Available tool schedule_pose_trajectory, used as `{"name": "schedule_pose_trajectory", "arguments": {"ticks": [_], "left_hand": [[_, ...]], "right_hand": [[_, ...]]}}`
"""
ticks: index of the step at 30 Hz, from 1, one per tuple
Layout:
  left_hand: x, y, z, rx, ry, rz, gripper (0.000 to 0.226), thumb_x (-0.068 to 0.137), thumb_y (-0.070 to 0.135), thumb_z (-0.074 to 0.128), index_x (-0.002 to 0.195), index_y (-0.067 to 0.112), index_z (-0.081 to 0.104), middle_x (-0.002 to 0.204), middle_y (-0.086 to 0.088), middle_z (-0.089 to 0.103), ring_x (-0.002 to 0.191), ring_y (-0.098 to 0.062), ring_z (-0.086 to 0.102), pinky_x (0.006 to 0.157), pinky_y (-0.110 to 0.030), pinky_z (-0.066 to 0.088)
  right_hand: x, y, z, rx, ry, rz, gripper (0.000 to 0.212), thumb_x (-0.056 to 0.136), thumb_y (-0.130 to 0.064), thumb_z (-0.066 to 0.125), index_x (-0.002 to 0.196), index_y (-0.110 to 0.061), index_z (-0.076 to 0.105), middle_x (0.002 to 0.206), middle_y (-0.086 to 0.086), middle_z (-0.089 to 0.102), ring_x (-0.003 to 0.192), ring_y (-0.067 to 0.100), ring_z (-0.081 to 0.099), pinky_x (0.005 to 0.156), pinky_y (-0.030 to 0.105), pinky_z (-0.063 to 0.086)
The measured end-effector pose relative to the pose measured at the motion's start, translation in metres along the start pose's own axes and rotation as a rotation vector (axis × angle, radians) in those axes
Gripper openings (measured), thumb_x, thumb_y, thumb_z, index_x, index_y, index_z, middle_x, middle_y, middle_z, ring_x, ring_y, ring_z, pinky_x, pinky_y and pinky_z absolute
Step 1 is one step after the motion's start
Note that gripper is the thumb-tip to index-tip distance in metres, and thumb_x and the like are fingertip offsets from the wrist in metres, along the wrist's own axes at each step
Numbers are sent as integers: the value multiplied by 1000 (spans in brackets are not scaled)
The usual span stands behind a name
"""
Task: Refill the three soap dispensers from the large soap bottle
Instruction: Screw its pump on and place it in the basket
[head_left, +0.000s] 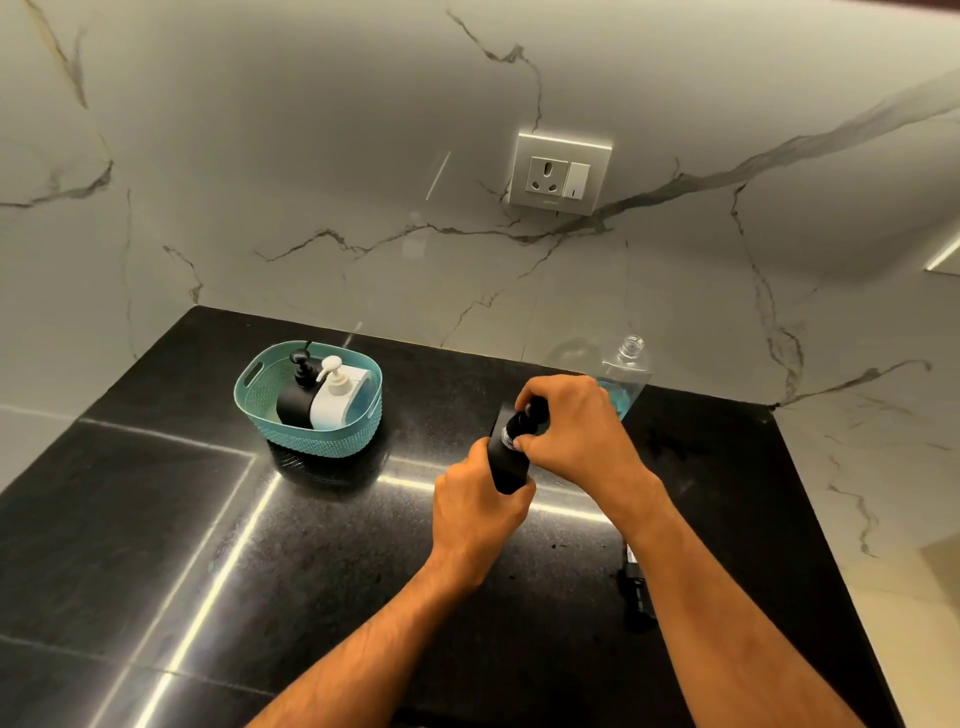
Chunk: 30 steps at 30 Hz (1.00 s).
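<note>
A black soap dispenser (508, 460) stands on the black counter (322, 545) in the middle of the view. My left hand (480, 506) grips its body from the near side. My right hand (569, 426) curls round its black pump top (522, 423), fingers pinching the collar. Behind my right hand stands the large clear soap bottle (626, 369), uncapped, with a little blue liquid at the bottom. A teal basket (260, 387) at the left holds a black dispenser (296, 397) and a white dispenser (335, 400), both with pumps on.
A marble wall with a socket and switch plate (558, 174) rises behind the counter. A small dark object (635, 577) lies near the counter's right edge by my right forearm. The counter ends at the right, with pale floor beyond.
</note>
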<state>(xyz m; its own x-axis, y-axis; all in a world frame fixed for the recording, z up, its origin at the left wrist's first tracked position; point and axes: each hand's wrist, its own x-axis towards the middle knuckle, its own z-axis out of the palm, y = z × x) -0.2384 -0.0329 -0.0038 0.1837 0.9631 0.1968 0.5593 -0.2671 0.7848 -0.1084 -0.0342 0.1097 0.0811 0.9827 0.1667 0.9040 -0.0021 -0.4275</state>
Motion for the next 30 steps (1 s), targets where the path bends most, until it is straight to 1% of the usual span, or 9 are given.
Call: {"name": "schedule_pose_trajectory", "arguments": {"ticks": [6,11,13,16,19,22,24,27,30], "left_hand": [[1,4,-2,-2,12,5,30,87,38,74,108,20,62,79,10,69,67,-8,66,64,-30,60],[1,4,-3,8,3,1,35,87,35,75,114,18,63,81,8,72,69,-9,68,66,-30,61],[1,4,-4,-10,10,2,36,86,36,77,116,21,64,83,8,73,71,-7,69,67,-27,60],[4,5,-7,2,32,23,35,87,41,77,112,20,64,85,7,73,71,-8,68,64,-23,59],[5,6,-9,-1,42,38,38,89,47,74,112,18,65,83,7,72,69,-8,67,62,-24,58],[4,7,-8,-17,37,37,41,89,47,76,115,16,65,87,5,74,73,-9,70,67,-28,61],[5,9,-9,-7,46,32,42,88,46,76,116,17,65,89,5,75,74,-10,71,68,-29,61],[7,11,-9,-1,42,34,42,88,44,76,118,17,64,90,4,74,76,-10,70,69,-28,61],[7,12,-9,-1,24,37,41,88,42,77,117,17,64,91,3,74,77,-10,70,71,-29,62]], "right_hand": [[6,8,11,54,11,-6,33,66,-20,88,95,-16,71,88,0,71,81,13,65,79,32,63],[2,9,22,-53,136,13,52,71,-56,84,102,-20,63,86,-2,70,77,16,68,73,29,61],[-1,9,24,-50,151,15,69,68,-66,83,115,-20,62,94,-2,71,82,16,68,77,31,61],[-6,13,24,121,77,-7,90,65,-44,94,142,-23,50,112,-1,71,100,17,68,91,33,60],[-11,14,28,134,129,-5,94,68,-17,93,149,-21,45,105,2,73,98,19,71,92,32,60],[-13,17,28,117,191,20,89,66,-30,95,142,-18,52,83,-7,68,78,10,67,80,25,58],[-14,20,27,178,197,25,83,64,-33,96,136,-19,58,93,-8,68,82,8,65,79,22,58],[-15,23,29,277,191,11,69,68,-14,93,131,-17,64,109,-6,71,94,8,67,87,28,61],[-14,25,30,298,229,39,58,67,-16,94,120,-19,69,98,-11,70,87,4,67,82,21,59]]}}
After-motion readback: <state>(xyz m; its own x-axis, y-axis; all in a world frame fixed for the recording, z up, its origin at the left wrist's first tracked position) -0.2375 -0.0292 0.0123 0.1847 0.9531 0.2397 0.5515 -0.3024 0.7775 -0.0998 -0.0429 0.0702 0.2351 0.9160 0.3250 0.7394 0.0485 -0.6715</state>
